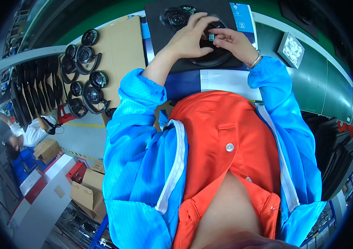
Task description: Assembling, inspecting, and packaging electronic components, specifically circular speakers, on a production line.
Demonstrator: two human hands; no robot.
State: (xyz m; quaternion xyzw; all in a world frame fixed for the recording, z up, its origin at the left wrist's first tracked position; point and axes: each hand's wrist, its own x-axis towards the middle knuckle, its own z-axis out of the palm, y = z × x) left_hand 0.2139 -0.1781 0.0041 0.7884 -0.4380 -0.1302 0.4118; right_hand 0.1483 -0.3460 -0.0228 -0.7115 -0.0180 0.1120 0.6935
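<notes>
Small green circuit board (211,37), pinched between the thumb and index finger of the right hand (231,41), just above a black curved part (211,63) on a dark mat (155,39). The left hand (191,36) arches over the same part from the left, fingers bent and thumb stretched out; whether it grips anything cannot be told.

The work looks partway along: the board seems not yet seated, as it is between the fingers, and the fastening beneath the hands is hidden. A second black part with a round centre (176,17) lies at the mat's far left, a little green showing on it. More round black parts (95,79) sit on a cardboard sheet (128,41) to the left; how finished they are is unclear.

The mat's near edge lies over a blue-and-white sheet (226,79), close to the person's body. On the right, a white tray of pale pieces (291,50) stands well apart from the right hand, and green bench top (315,81) beyond it leaves room that way; leftward, the cardboard's parts limit it.
</notes>
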